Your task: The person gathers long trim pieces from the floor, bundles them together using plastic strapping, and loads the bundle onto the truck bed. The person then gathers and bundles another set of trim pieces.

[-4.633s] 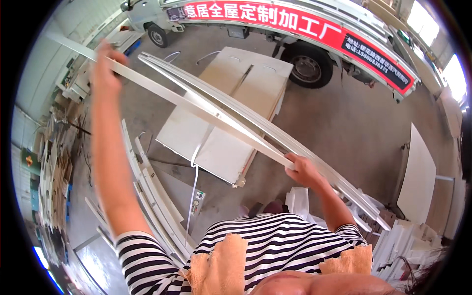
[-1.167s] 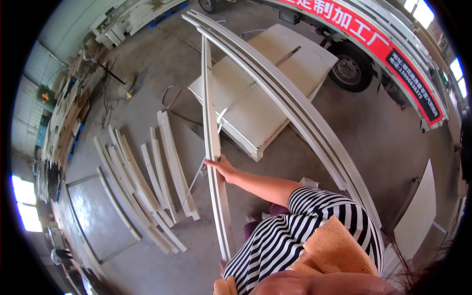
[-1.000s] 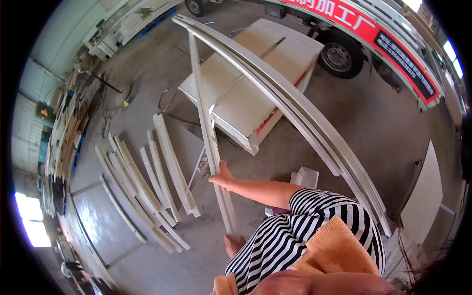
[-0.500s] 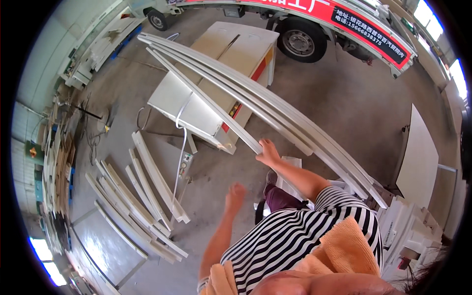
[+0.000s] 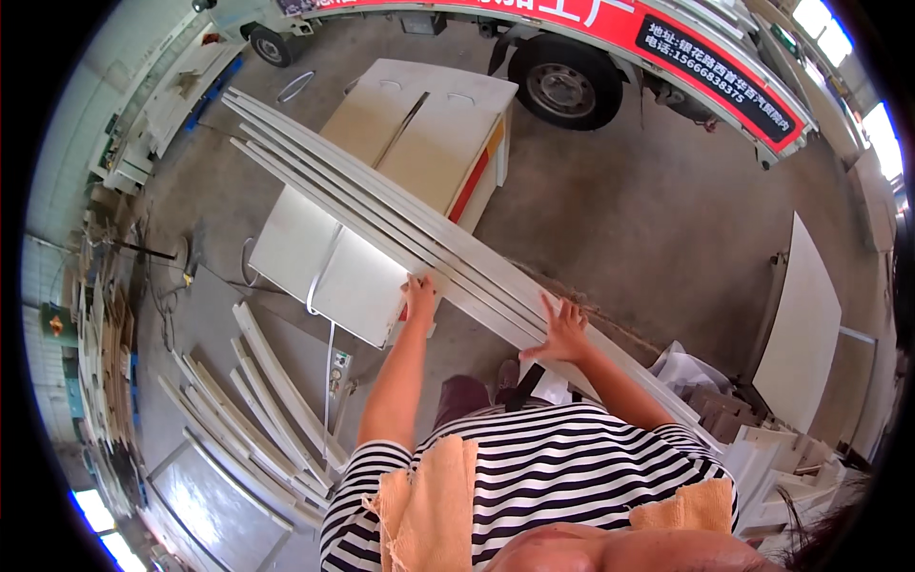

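My feed puts me in a workshop hall — hard grey floor (image 5: 620, 229), a truck (image 5: 562, 91) parked indoors beyond the far edge of a strapped white bundle (image 5: 448, 124), loose white strips (image 5: 276, 372) lying off that bundle's near edge, boards (image 5: 95, 353) packed along the pale wall (image 5: 50, 255) at my left.

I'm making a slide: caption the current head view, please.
Left hand and right hand on long white strips, a truck beyond.

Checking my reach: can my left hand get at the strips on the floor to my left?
Probably not without stooping: the floor strips lie below and left of the left hand, which touches the long white strips.
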{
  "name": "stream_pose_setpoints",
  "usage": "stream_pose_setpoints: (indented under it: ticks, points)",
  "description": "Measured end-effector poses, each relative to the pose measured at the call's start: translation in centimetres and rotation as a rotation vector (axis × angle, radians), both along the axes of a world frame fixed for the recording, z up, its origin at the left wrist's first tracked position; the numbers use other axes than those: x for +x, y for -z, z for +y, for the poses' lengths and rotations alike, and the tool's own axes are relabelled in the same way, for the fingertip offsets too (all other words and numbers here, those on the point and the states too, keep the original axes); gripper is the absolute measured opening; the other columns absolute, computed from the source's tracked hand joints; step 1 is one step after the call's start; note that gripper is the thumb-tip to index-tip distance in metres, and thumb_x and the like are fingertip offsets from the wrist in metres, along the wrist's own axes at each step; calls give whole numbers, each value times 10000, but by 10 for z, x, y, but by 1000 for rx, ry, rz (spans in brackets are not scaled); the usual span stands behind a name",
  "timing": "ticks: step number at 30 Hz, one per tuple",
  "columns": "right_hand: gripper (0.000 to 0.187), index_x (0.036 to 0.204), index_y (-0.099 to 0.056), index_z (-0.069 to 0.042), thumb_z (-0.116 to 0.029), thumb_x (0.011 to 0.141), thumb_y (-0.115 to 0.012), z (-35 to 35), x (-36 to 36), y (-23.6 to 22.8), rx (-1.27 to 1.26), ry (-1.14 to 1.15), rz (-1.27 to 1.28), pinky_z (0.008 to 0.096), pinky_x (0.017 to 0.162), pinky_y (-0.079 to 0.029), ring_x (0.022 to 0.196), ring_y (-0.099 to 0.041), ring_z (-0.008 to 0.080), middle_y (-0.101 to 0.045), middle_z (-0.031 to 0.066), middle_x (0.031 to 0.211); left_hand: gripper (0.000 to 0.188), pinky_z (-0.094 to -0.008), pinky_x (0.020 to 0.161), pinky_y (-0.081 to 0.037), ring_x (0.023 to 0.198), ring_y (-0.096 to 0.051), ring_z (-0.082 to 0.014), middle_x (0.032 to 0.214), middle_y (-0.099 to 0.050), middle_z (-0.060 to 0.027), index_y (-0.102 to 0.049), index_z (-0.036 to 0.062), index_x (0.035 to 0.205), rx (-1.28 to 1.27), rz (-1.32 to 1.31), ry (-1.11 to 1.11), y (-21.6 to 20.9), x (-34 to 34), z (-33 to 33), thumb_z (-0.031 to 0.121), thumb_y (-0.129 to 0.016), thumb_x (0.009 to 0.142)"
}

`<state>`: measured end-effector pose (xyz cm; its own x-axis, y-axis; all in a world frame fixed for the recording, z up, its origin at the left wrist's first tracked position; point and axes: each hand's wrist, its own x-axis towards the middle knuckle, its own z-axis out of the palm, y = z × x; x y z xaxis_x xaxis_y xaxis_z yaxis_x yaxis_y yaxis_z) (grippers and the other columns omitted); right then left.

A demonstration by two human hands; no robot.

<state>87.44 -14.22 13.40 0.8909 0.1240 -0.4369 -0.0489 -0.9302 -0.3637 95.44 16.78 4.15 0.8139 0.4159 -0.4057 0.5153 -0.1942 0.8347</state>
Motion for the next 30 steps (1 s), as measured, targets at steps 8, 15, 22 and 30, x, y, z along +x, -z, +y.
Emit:
stream_pose_setpoints:
  ticks: [8, 15, 22, 30]
  points:
    - [1144, 1457, -235, -345, -378, 473, -818, 11, 57, -5, -148, -91, -47, 662, 1032, -183, 1294, -229, 466, -222, 258, 1383, 508, -346, 748, -539, 941, -547, -254, 1267, -307, -169, -339, -33, 1336, -66, 16, -42, -5, 84, 9, 292, -485, 973]
    - [1173, 1463, -219, -368, -374, 463, -831, 8, 211, -3, -213, -159, -129, 633, 998, -257, 1295, -263, 429, -251, 228, 1374, 564, -353, 702, -543, 992, -522, -306, 1229, -324, -206, -332, -78, 1296, -181, -84, -69, -5, 225, 16, 282, -562, 927]
    - [1178, 1468, -202, -380, -363, 475, -835, 43, 381, 4, -177, -310, -257, 638, 1003, -263, 1266, -316, 443, -285, 238, 1362, 447, -373, 701, -520, 992, -517, -369, 1187, -369, -247, -415, -68, 1126, 104, -206, -178, 63, 384, 71, 268, -599, 897]
    - [1146, 1470, -204, -362, -410, 502, -816, 60, 465, -1, -323, -321, -210, 618, 958, -291, 1217, -343, 468, -300, 246, 1330, 442, -306, 867, -467, 1020, -551, -218, 1125, -588, -107, -456, 50, 1316, 115, -354, -2, 6, 373, 142, 239, -566, 932]
